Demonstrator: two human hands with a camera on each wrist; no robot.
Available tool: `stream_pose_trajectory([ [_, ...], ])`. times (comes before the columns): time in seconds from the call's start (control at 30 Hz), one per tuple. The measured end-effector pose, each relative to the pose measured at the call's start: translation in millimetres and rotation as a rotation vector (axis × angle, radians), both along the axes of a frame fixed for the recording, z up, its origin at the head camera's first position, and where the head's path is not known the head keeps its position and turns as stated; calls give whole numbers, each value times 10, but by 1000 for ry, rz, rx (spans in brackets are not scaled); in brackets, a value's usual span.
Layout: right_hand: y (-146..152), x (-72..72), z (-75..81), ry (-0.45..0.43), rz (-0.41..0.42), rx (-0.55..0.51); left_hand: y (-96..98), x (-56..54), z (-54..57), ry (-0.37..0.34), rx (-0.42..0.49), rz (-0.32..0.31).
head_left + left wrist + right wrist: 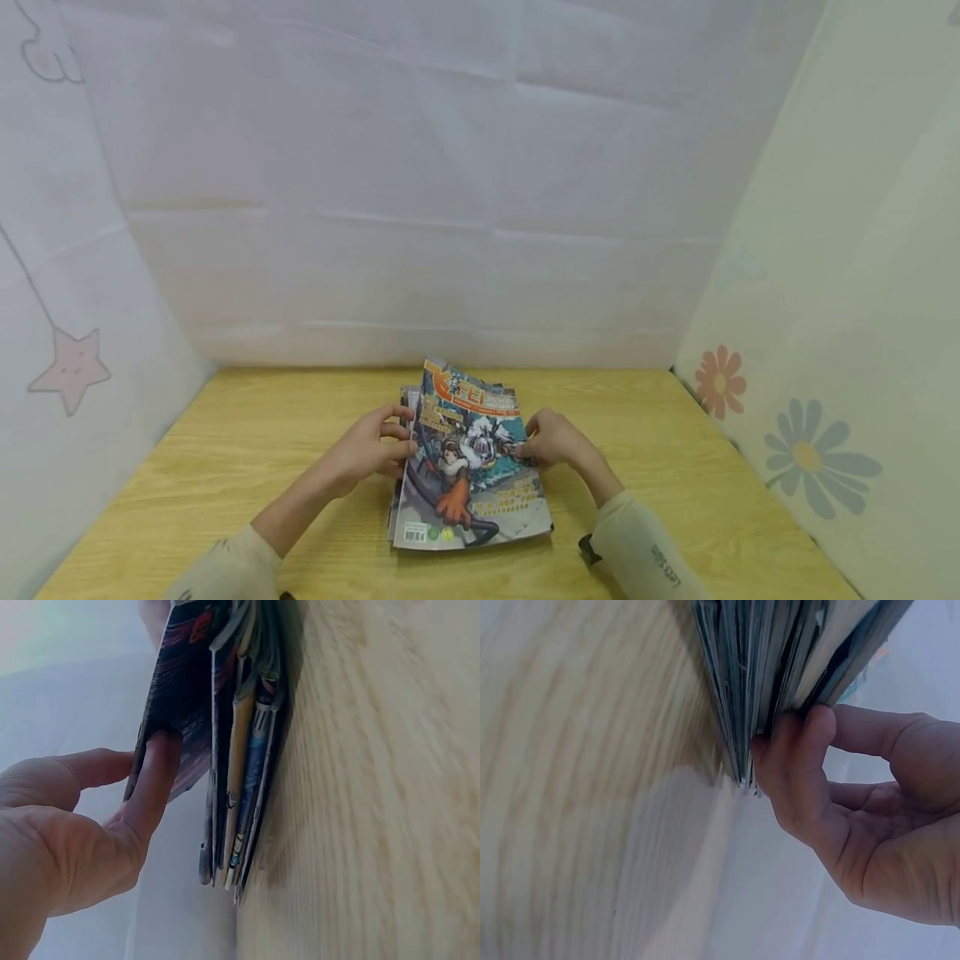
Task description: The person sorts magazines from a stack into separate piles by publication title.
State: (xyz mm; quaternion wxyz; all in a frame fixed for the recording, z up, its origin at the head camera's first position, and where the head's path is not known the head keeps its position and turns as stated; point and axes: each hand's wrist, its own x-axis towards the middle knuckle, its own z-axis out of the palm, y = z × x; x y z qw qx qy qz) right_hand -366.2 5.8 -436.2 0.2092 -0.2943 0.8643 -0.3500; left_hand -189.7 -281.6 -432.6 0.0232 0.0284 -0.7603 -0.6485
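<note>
A magazine (pixel 495 475) with a colourful illustrated cover and an orange band near its top lies on a stack of magazines (pixel 236 742). Its left side is raised, leaving a gap above the stack in the left wrist view. My left hand (pixel 367 450) pinches that raised left edge, thumb on the cover and a finger (pixel 154 776) underneath. At the opposite edge, my right hand (pixel 553 437) holds the magazine with the thumb on the cover. In the right wrist view, its curled fingers (pixel 799 769) sit against the page edges at the side of the stack.
The stack rests on a yellow wood-grain table (pixel 300 408). A pale cloth backdrop (pixel 450 208) rises behind the table's far edge. Side panels stand left and right, with a pink star (pixel 71 369) and printed flowers (pixel 806 457).
</note>
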Motion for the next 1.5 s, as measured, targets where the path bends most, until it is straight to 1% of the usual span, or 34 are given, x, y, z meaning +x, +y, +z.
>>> stream_pose_trajectory([
  [0.1,1,22,16,-5,-1,-7,-9,19,44,-11,19,-7],
  [0.3,57,45,98,-41,-41,-34,14,-9,123,22,60,-21],
  [0.47,130,45,200,-141,-50,-153,27,-15,210,37,94,-18],
  [0.63,223,28,329,-212,-24,-265,0,-6,270,44,138,-19],
  [0.8,345,-44,410,-248,-23,-352,2,-15,336,50,199,-11],
  [0.9,456,-98,429,-249,-26,-413,46,-60,366,53,229,1],
  [1.0,578,-171,404,-263,-43,-474,111,-139,373,48,242,9],
  [1.07,610,-148,407,-284,-52,-511,104,-140,406,42,263,0],
  [1.1,623,-133,407,-304,-53,-534,105,-144,420,35,276,-2],
  [1.17,645,-100,402,-378,-51,-597,112,-152,445,25,302,-5],
  [1.3,663,13,418,-596,-17,-732,134,-144,491,0,336,18],
  [1.37,655,92,441,-674,3,-763,146,-123,505,-13,348,32],
  [1.4,647,135,456,-691,6,-765,151,-111,509,-21,355,34],
  [1.43,663,135,447,-706,6,-764,184,-133,492,-28,362,33],
  [1.5,669,129,429,-704,5,-744,231,-176,448,-47,383,35],
])
